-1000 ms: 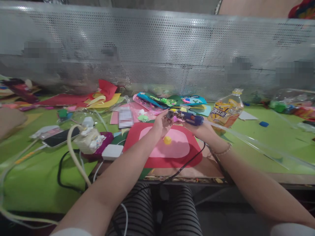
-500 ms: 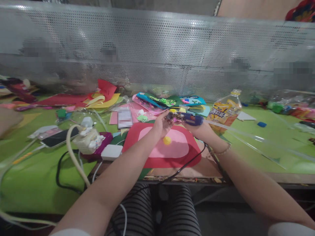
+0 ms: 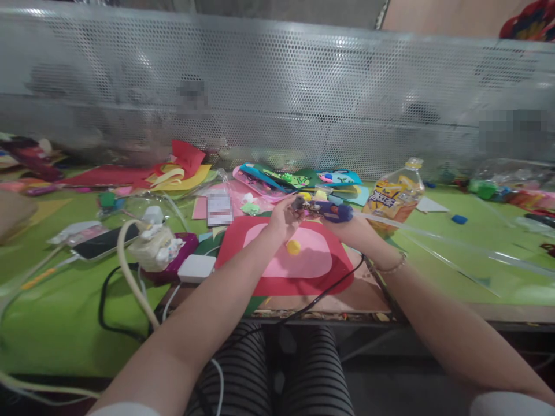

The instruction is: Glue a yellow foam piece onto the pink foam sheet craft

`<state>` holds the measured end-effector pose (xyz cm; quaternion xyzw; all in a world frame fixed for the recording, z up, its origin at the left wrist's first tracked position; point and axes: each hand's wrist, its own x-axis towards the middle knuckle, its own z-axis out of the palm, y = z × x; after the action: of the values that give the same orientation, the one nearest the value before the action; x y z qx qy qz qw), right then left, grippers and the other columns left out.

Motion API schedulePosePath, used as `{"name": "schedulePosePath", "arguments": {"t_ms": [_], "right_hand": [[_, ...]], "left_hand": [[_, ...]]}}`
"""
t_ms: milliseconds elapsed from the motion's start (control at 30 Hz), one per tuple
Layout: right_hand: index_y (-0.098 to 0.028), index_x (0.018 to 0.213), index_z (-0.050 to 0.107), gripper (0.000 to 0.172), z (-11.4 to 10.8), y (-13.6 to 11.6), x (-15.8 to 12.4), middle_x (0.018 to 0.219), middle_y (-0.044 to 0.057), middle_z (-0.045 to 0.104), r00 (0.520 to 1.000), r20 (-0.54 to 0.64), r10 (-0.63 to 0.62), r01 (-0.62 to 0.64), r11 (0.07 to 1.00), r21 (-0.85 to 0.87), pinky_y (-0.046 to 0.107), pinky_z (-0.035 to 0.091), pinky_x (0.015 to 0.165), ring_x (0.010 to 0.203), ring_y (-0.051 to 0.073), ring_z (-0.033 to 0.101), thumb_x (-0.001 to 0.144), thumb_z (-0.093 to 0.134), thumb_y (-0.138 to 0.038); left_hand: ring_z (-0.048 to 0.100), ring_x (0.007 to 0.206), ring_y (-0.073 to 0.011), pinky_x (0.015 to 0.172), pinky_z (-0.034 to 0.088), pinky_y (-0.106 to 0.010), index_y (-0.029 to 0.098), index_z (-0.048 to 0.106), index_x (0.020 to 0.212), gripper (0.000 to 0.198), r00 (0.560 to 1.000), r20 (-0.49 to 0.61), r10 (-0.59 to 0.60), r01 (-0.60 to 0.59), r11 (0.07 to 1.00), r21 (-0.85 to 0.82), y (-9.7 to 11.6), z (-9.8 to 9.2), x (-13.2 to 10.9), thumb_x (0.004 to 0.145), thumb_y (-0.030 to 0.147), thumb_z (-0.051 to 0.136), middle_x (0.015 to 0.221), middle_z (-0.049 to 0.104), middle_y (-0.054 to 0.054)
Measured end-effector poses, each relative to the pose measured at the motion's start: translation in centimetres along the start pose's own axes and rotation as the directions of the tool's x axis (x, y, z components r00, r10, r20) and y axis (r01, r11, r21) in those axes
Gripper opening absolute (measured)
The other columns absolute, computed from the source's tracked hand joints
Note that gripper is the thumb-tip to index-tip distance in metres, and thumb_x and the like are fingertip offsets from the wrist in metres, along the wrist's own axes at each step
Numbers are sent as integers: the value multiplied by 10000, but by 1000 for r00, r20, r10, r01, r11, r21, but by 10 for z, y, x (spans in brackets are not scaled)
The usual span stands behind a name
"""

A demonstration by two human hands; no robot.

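Note:
My right hand is wrapped round a blue hot glue gun, its nozzle toward the left and a long clear glue stick coming out of its back. Close to the nozzle, my left hand has its fingers curled together; whatever they pinch is too small and blurred to make out. Beneath both hands lies a red sheet with a pink rounded sheet on it, and a small yellow round piece sits in the pink. A black cord runs from beneath my right hand toward my lap.
A plastic bottle with a yellow label stands beyond my right hand. At left are a power adapter block, a white charger and a phone. Colourful craft pieces lie behind. Another person's hand shows at the left edge.
The glue gun and my right hand have shifted very slightly left. My left hand stays almost in place by the nozzle. The other person's hand at the left has moved slightly.

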<state>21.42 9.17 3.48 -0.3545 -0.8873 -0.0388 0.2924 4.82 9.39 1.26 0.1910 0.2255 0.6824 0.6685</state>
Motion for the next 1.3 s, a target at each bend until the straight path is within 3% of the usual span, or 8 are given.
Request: {"name": "schedulePosePath", "arguments": {"t_ms": [133,400,667,967,1100,1300], "right_hand": [[-204,701,503,102,-1,-3,0,647,19,550,999,-15,50,-50,999,-1,274,397,597,616,153,502,769,428,-204],[-209,701,564,97,-8,-13,1,583,5,548,976,64,210,-219,946,239,276,406,534,575,163,528,737,497,-270],[-189,645,551,255,-8,-6,-4,392,-45,441,926,193,324,-374,725,578,247,335,418,380,104,411,708,589,-433],[-174,591,553,285,-8,1,-1,356,-42,428,917,246,313,-393,610,688,236,300,388,340,90,391,728,579,-423],[-171,594,548,292,-9,2,-1,358,-41,436,908,274,317,-417,618,666,233,316,390,345,95,410,722,581,-432],[-172,632,571,295,-6,4,-1,359,-41,435,914,253,316,-405,726,555,230,338,394,358,100,419,715,576,-455]], "left_hand": [[530,508,-79,521,453,-201,136,645,770,136,1000,21,4,-4,1000,7,0,-1,2,660,179,577,612,602,-15],[544,524,-88,549,464,-215,165,665,833,196,997,68,21,-24,999,48,1,-4,3,660,160,573,624,613,-14],[572,545,-86,613,475,-220,170,624,776,119,1000,-8,27,-27,999,26,0,-3,1,660,147,626,612,610,10],[500,453,-69,489,429,-199,152,557,688,221,995,-63,-80,80,997,1,2,4,-2,697,343,668,531,545,10],[488,448,-65,483,428,-195,155,546,678,302,996,-80,-50,52,998,26,2,5,-1,641,412,701,525,531,18],[510,475,-56,523,431,-185,159,548,684,311,996,-68,60,-54,995,85,-2,0,3,588,380,744,555,554,27]]}}
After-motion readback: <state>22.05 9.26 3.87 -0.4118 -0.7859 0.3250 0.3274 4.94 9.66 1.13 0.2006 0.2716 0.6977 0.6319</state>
